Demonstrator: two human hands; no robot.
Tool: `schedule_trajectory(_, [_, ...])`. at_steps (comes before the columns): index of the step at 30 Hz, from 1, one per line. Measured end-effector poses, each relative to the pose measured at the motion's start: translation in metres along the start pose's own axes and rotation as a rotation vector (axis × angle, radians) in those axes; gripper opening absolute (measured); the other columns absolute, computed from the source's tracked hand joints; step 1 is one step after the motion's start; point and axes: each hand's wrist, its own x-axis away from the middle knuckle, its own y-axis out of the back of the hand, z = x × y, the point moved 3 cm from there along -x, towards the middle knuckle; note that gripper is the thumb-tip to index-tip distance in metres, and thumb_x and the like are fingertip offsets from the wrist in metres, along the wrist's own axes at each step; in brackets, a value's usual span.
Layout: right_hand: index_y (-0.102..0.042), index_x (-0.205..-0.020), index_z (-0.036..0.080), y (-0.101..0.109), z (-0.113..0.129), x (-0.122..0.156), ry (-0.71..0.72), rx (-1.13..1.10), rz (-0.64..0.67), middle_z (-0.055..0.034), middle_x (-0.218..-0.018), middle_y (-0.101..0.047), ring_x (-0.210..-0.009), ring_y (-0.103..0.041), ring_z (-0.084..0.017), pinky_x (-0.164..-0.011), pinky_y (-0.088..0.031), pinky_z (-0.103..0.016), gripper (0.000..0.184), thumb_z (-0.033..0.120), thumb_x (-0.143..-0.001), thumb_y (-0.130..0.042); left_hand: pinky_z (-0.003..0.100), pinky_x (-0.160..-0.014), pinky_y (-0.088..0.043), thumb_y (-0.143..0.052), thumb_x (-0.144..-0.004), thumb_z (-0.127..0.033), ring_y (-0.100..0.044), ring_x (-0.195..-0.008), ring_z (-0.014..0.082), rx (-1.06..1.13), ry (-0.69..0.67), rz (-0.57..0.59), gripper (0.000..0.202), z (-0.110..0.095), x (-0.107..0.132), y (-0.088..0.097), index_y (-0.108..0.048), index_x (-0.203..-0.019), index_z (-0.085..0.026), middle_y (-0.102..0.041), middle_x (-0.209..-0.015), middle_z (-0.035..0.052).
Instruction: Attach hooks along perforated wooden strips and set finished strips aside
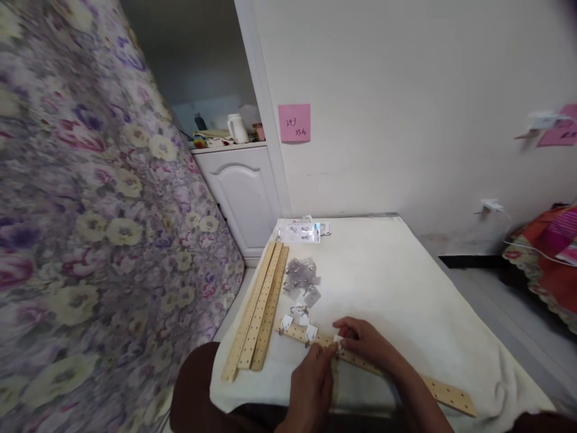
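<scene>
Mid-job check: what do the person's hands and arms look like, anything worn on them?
The left hand and right hand are both ungloved. The right forearm is bare as far as it shows, with no sleeve in view. I see no watch, bracelet, cable or marking; a thin ring might be too small to tell.

Wooden strips [451, 394]: 4 (3 grouped, 1 apart).
White tags [311, 332] along the lone strip: 3. Left hand [311, 382]: 1; right hand [367, 344]: 1. Pink notes [294, 123]: 2. White jug [237, 128]: 1. Small packets [301, 273] heaped, overlapping; can't count.
</scene>
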Motion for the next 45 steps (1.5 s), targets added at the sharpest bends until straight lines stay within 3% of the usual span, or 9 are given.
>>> schedule_trajectory(7, [-0.062, -0.091, 0.017, 0.020, -0.006, 0.026, -0.038, 0.061, -0.140, -0.0015, -0.078, -0.062, -0.072, -0.057, -0.016, -0.066, -0.044, -0.026, 0.022, 0.019, -0.069, -0.058, 0.028, -0.084, -0.053, -0.042, -0.087, -0.013, -0.063, -0.099, 0.0173, 0.070, 0.015, -0.077, 0.043, 0.004, 0.001, 0.004, -0.051, -0.128, -0.025, -0.064, -0.109, 0.0062])
schedule_trajectory(11, [-0.059, -0.087, 0.020, 0.020, -0.007, 0.053, -0.106, 0.252, -0.158, -0.0006, -0.085, -0.059, -0.080, -0.055, -0.018, -0.070, -0.042, -0.027, 0.032, 0.018, -0.056, -0.067, 0.032, -0.091, -0.052, -0.041, -0.090, -0.016, -0.061, -0.106, 0.0171, 0.117, 0.027, -0.092, 0.040, 0.006, 0.001, 0.005, -0.051, -0.127, -0.024, -0.064, -0.115, 0.0067])
schedule_trajectory(15, [-0.057, -0.086, 0.023, 0.013, -0.005, 0.066, -0.104, 0.379, -0.168, -0.0017, -0.096, -0.057, -0.093, -0.053, -0.021, -0.080, -0.041, -0.028, 0.034, 0.014, -0.053, -0.063, 0.033, -0.092, -0.052, -0.043, -0.090, -0.017, -0.062, -0.106, 0.0172, 0.172, 0.027, -0.121, 0.037, 0.009, 0.001, 0.006, -0.053, -0.125, -0.024, -0.065, -0.114, 0.0065])
schedule_trajectory(20, [-0.054, -0.081, 0.023, 0.007, -0.006, 0.066, -0.093, 0.410, -0.226, -0.0030, -0.093, -0.056, -0.093, -0.053, -0.020, -0.082, -0.040, -0.028, 0.023, 0.013, -0.060, -0.053, 0.035, -0.090, -0.053, -0.047, -0.087, -0.020, -0.062, -0.104, 0.0197, 0.256, 0.017, -0.165, 0.035, 0.009, 0.001, 0.011, -0.057, -0.121, -0.022, -0.067, -0.111, 0.0075])
schedule_trajectory(26, [-0.052, -0.078, 0.023, 0.006, -0.003, 0.066, -0.100, 0.393, -0.252, -0.0021, -0.090, -0.057, -0.091, -0.054, -0.020, -0.079, -0.040, -0.026, 0.019, 0.014, -0.061, -0.053, 0.033, -0.082, -0.053, -0.048, -0.087, -0.020, -0.063, -0.094, 0.0197, 0.334, 0.059, -0.238, 0.027, 0.008, 0.005, 0.015, -0.059, -0.111, -0.021, -0.067, -0.100, 0.0063])
schedule_trajectory(31, [-0.053, -0.079, 0.023, 0.010, 0.002, 0.066, -0.100, 0.371, -0.276, -0.0027, -0.090, -0.057, -0.090, -0.054, -0.020, -0.079, -0.041, -0.028, 0.017, 0.016, -0.063, -0.055, 0.029, -0.074, -0.052, -0.048, -0.086, -0.019, -0.062, -0.082, 0.0180, 0.361, 0.067, -0.195, 0.019, 0.005, 0.005, 0.015, -0.060, -0.100, -0.022, -0.064, -0.088, 0.0022])
schedule_trajectory(40, [-0.053, -0.078, 0.022, 0.002, 0.001, 0.065, -0.108, 0.389, -0.182, -0.0023, -0.090, -0.057, -0.091, -0.054, -0.020, -0.081, -0.040, -0.027, 0.016, 0.016, -0.063, -0.053, 0.029, -0.078, -0.047, -0.046, -0.084, -0.014, -0.058, -0.087, 0.0183, 0.371, -0.007, -0.147, 0.017, 0.002, 0.006, 0.014, -0.057, -0.094, -0.021, -0.062, -0.091, 0.0042])
schedule_trajectory(45, [-0.053, -0.079, 0.022, 0.001, -0.005, 0.066, -0.130, 0.406, -0.168, -0.0026, -0.091, -0.057, -0.092, -0.054, -0.021, -0.082, -0.040, -0.028, 0.017, 0.016, -0.063, -0.052, 0.026, -0.071, -0.044, -0.044, -0.083, -0.012, -0.055, -0.079, 0.0165, 0.420, 0.008, -0.181, 0.018, 0.002, 0.006, 0.013, -0.056, -0.091, -0.022, -0.059, -0.086, 0.0023])
